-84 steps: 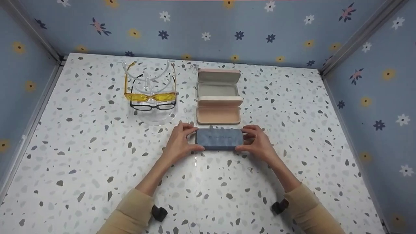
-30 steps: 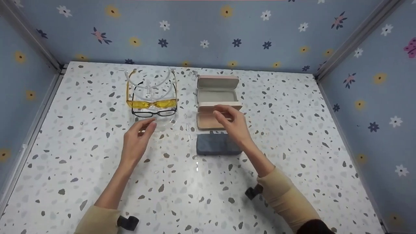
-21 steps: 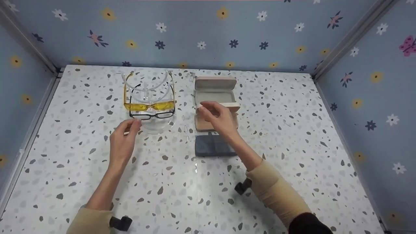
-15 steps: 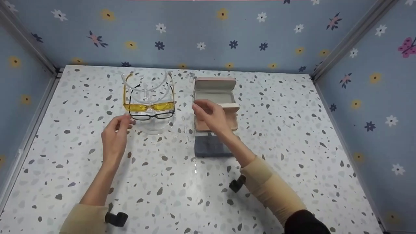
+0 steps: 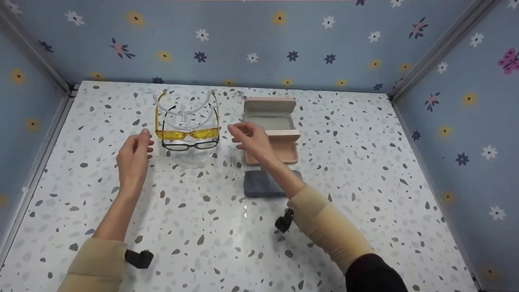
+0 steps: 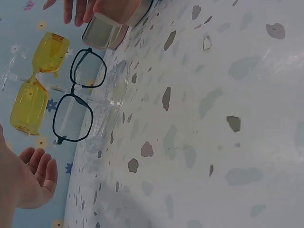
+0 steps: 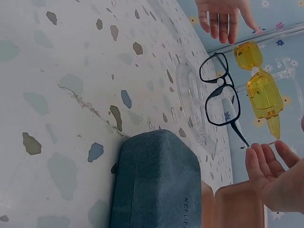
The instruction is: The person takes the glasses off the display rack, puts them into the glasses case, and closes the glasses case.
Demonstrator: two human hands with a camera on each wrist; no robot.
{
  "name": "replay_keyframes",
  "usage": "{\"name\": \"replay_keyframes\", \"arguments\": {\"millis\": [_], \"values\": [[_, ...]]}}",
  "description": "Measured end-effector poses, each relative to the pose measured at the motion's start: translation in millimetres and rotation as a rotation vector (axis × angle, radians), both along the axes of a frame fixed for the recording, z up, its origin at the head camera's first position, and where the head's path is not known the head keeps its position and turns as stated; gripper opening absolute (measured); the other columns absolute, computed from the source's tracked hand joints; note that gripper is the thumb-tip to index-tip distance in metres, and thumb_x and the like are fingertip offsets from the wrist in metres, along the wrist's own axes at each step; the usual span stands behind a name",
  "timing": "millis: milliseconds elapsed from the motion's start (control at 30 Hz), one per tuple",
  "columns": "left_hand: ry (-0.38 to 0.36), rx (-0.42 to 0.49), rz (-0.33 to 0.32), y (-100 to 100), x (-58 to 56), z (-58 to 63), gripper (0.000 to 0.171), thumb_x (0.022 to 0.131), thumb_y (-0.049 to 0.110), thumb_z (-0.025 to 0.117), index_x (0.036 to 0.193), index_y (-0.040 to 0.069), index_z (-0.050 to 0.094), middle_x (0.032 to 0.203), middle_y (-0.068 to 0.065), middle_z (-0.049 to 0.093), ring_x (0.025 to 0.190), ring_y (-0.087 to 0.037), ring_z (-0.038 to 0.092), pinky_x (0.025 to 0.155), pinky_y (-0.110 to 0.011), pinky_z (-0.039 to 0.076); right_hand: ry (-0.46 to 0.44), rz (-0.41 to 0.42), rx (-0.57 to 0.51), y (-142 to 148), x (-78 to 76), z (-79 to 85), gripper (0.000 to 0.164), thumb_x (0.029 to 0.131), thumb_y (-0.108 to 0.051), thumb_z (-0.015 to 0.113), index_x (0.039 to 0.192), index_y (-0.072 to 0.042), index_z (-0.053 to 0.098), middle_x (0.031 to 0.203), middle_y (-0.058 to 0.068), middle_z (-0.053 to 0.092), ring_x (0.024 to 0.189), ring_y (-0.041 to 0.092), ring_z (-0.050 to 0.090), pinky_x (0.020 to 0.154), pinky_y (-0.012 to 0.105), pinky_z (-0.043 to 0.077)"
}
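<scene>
A clear display stand (image 5: 194, 164) holds two pairs of glasses. Yellow-tinted glasses (image 5: 204, 133) sit on the upper tier, and black-framed glasses (image 5: 177, 147) sit just below. My left hand (image 5: 134, 158) hovers left of the stand, holding nothing, fingers loosely bent and near the yellow glasses' side. On the other side my right hand (image 5: 253, 142), also holding nothing, has its fingertips a short gap from the yellow frame. In the right wrist view the right fingers (image 7: 263, 164) are spread below the ends of both glasses.
Right of the stand is a column of glasses cases: a grey-lined one (image 5: 269, 106) open at the back, a peach-lined one (image 5: 288, 153) open in the middle, and a closed blue one (image 5: 259, 184) in front. My right forearm crosses over them. Flowered walls enclose the table.
Both hands have let go of the closed blue case and moved left and away to either side of the glasses stand. Lately the left moved outward and up, the right leftward.
</scene>
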State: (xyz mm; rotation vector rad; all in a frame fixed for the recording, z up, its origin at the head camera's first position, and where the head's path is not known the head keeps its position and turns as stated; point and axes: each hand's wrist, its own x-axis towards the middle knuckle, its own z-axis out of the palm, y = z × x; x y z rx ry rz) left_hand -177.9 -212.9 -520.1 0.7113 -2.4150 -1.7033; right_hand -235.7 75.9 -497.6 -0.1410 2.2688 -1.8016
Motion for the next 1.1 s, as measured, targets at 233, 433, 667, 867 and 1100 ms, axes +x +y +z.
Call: {"name": "replay_keyframes", "arguments": {"millis": [233,433,667,867,1100], "values": [[-0.006,0.048,-0.007,-4.1,-10.1,1.6,0.068,0.102,0.067,0.04,0.134,0.011,0.063,0.11,0.005,0.063,0.095,-0.005,0.061,0.095,-0.028,0.051,0.008,0.017,0.006,-11.1,-1.7,-1.4,0.046,0.101,-0.038,0.066,0.129,-0.003,0.067,0.125,0.021,0.07,0.112,0.04,0.07,0.092,0.044,0.062],[0.04,0.068,-0.015,-4.0,-12.5,2.4,0.064,0.103,0.065,0.043,0.126,0.01,0.066,0.105,0.006,0.064,0.098,-0.009,0.062,0.092,-0.023,0.051,-0.024,0.013,-0.003,-21.3,-4.5,0.9,0.047,0.102,-0.038,0.065,0.131,-0.001,0.065,0.126,0.026,0.069,0.111,0.042,0.07,0.088,0.039,0.063],[-0.004,0.111,-0.038,-3.7,-17.8,5.8,0.056,0.103,0.062,0.047,0.124,0.014,0.067,0.1,0.011,0.063,0.098,-0.007,0.062,0.094,-0.023,0.05,-0.096,-0.002,-0.02,-29.9,-8.6,2.3,0.048,0.103,-0.038,0.063,0.13,0.0,0.065,0.119,0.022,0.072,0.11,0.04,0.071,0.083,0.032,0.064],[-0.023,0.135,-0.065,-3.5,-20.9,7.3,0.05,0.104,0.056,0.05,0.123,0.013,0.068,0.099,0.012,0.063,0.098,-0.006,0.061,0.098,-0.024,0.051,-0.126,0.002,0.0,-34.0,-10.8,2.2,0.041,0.105,-0.036,0.059,0.127,-0.002,0.067,0.112,0.021,0.074,0.098,0.029,0.074,0.081,0.033,0.064],[-0.038,0.169,-0.079,-5.0,-21.7,8.8,0.052,0.104,0.055,0.051,0.127,0.011,0.067,0.101,0.011,0.063,0.1,-0.006,0.061,0.099,-0.023,0.052,-0.139,0.011,-0.024,-37.1,-13.2,2.2,0.035,0.107,-0.029,0.057,0.125,-0.001,0.068,0.103,0.016,0.073,0.088,0.021,0.073,0.079,0.031,0.064]]}}
